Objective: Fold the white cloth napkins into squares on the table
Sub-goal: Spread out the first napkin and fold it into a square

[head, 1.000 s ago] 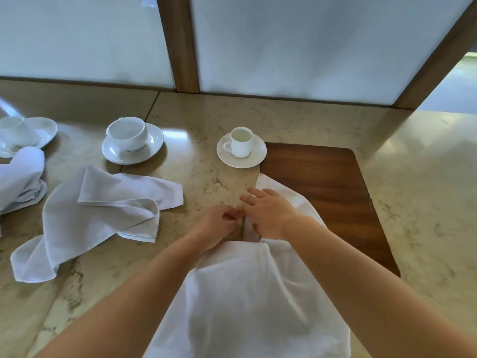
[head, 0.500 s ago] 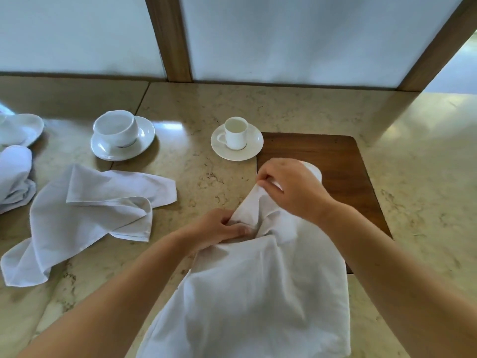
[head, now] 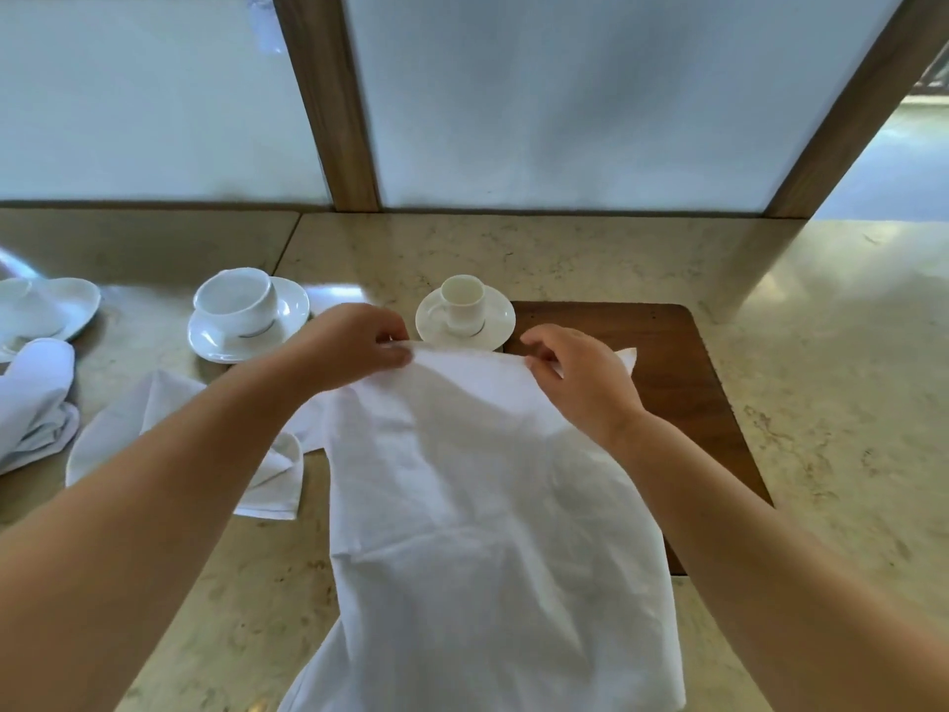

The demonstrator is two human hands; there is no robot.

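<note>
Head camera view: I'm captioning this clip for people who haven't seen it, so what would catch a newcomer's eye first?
First, the large white cloth napkin at centre, its far edge pinched up by the left hand and the right hand. Just beyond the hands, a small white cup on its saucer stands on the marble table, beside a wider cup. A crumpled napkin lies to the left.

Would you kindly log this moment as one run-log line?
phase: spreading napkin | left hand: pinching far edge | right hand: pinching far edge | napkin: lifted, unfolded | waiting: crumpled napkin
</note>
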